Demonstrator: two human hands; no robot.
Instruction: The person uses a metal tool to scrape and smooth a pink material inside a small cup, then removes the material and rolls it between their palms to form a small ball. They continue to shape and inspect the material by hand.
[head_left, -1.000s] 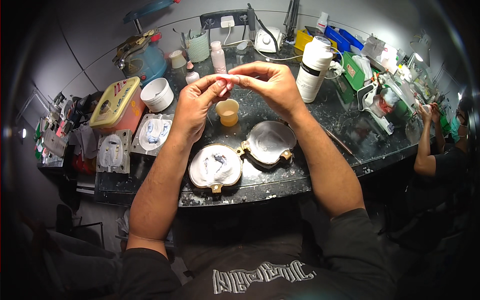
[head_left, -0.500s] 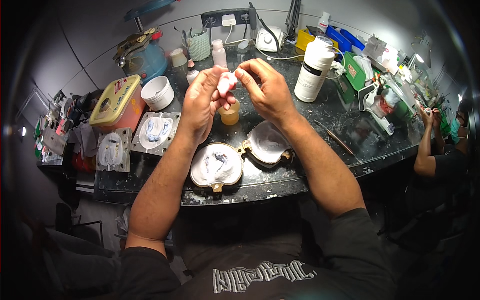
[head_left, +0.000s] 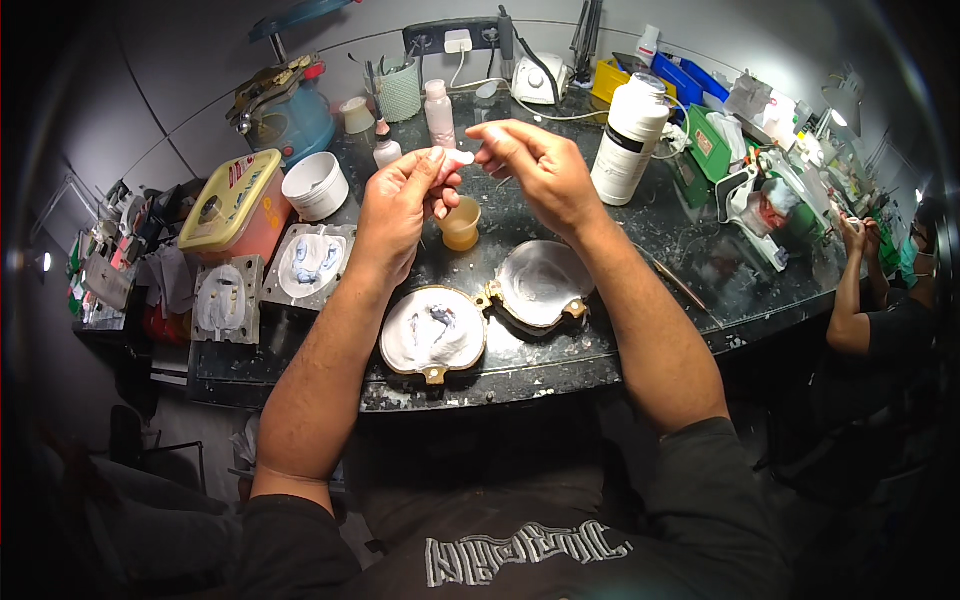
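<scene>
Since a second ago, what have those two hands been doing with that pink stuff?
The left hand and right hand came together half a second ago, then drew apart again, the pink dough still pinched between them. The yellow cup and two open flask halves stayed put.

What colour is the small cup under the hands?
Translucent orange-yellow small plastic cup, clearest in the head view.

Tall white plastic bottle w/ black label band (head_left: pixel 628 140), upper centre-right of frame. Green carton box (head_left: pixel 712 146) just right of it. Yellow-lidded orange-red rectangular container w/ label on lid (head_left: pixel 232 203), left. Small pink bottle (head_left: pixel 439 112), top centre.
</scene>
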